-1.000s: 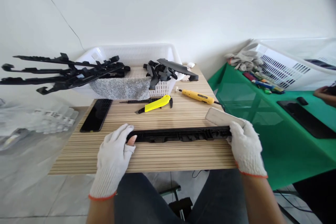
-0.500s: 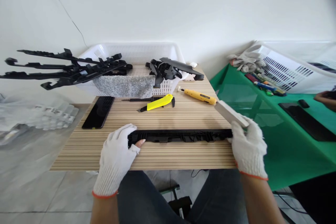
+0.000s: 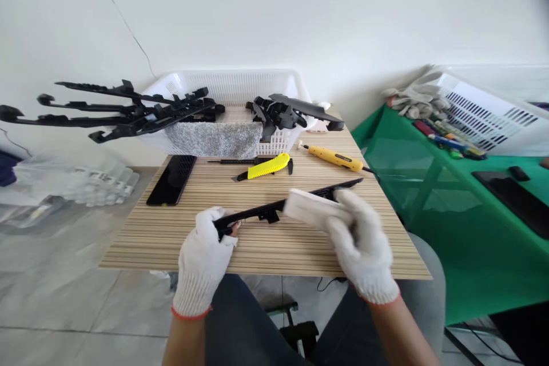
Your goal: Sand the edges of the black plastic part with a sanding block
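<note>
My left hand (image 3: 205, 257), in a white glove with a bare thumb tip showing, grips the near left end of a long black plastic strip (image 3: 253, 211). The strip slants up to the right above the wooden table. In my gloved right hand (image 3: 362, 240) is a white rectangular block (image 3: 315, 209), held between thumb and fingers and slightly blurred. The block is in front of the strip's middle and hides part of it; whether they touch is unclear.
Behind lie a yellow cutter (image 3: 268, 167), a yellow pen-shaped tool (image 3: 334, 158) and a phone (image 3: 171, 180). A white basket (image 3: 240, 77) holds black parts (image 3: 283, 111) and a grey cloth (image 3: 214, 138). On the right stands a green-covered table (image 3: 429, 200).
The strip's right end has swung up and away, out of my right hand's grasp. My right hand has moved left with the block, over the strip's middle. The view has shifted slightly.
</note>
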`<state>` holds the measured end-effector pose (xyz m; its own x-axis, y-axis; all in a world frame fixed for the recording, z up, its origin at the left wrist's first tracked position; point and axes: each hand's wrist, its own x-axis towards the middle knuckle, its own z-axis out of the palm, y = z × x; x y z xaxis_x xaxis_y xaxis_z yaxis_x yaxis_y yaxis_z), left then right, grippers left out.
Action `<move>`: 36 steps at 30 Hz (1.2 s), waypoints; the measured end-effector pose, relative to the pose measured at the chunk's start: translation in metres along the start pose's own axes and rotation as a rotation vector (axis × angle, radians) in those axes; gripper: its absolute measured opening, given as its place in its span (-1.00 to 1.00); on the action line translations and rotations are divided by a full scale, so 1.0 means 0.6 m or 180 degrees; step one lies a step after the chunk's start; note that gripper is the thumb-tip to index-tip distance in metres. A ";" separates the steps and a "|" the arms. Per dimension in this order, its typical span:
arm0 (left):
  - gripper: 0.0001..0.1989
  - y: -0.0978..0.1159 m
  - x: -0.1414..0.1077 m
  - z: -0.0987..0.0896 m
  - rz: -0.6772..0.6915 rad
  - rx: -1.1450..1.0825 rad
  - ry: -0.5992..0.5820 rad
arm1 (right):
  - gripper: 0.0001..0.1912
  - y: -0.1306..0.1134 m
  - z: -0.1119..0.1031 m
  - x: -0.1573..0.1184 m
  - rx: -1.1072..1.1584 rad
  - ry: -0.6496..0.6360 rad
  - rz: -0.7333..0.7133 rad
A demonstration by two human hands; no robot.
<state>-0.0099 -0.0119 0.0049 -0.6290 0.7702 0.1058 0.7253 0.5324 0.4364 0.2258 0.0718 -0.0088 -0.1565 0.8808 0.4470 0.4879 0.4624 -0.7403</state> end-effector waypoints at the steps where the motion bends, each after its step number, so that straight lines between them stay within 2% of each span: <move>1: -0.68 0.000 0.002 -0.002 0.0058 0.0023 -0.0100 | -0.61 -0.012 0.012 0.011 -0.0148 -0.0356 -0.0239; 3: -0.69 -0.001 0.007 -0.005 0.0256 0.0056 -0.0298 | -0.63 -0.034 0.035 0.029 -0.0379 -0.1001 -0.0442; 6: -0.69 -0.005 0.015 -0.007 0.0547 0.0046 -0.0395 | -0.50 -0.056 0.064 0.038 -0.0709 -0.1310 -0.0344; 10: -0.68 -0.008 0.017 -0.006 0.0695 0.0043 -0.0400 | -0.32 -0.059 0.076 0.028 -0.0702 -0.1079 -0.0014; 14: -0.65 -0.006 0.016 -0.007 0.0580 0.0055 -0.0406 | -0.32 -0.044 0.064 0.021 -0.0519 -0.0748 0.0472; 17: -0.63 -0.004 0.018 -0.011 0.0524 0.0037 -0.0473 | -0.33 -0.019 0.040 0.025 -0.0544 -0.0464 0.0748; 23: -0.63 -0.003 0.022 -0.015 0.0513 -0.0005 -0.0618 | -0.24 0.049 -0.033 0.047 -0.0946 0.0155 0.1350; 27: -0.64 0.000 0.018 -0.012 0.0459 0.0046 -0.0652 | -0.23 0.064 -0.058 0.052 -0.1118 0.0084 0.1516; 32: -0.65 0.005 0.026 -0.021 0.0449 0.0118 -0.0717 | -0.25 0.060 -0.051 0.049 -0.1149 0.0050 0.1556; 34: -0.65 0.005 0.048 -0.033 0.0622 0.0186 -0.0996 | -0.24 0.060 -0.048 0.046 -0.1235 0.0011 0.1740; 36: -0.65 0.002 0.079 -0.042 0.1004 0.0253 -0.1481 | -0.24 0.064 -0.050 0.041 -0.1343 -0.0044 0.1924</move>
<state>-0.0460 0.0165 0.0332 -0.2019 0.9603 -0.1927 0.8882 0.2624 0.3771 0.2665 0.1082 -0.0111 0.2348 0.9720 0.0137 0.7809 -0.1802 -0.5981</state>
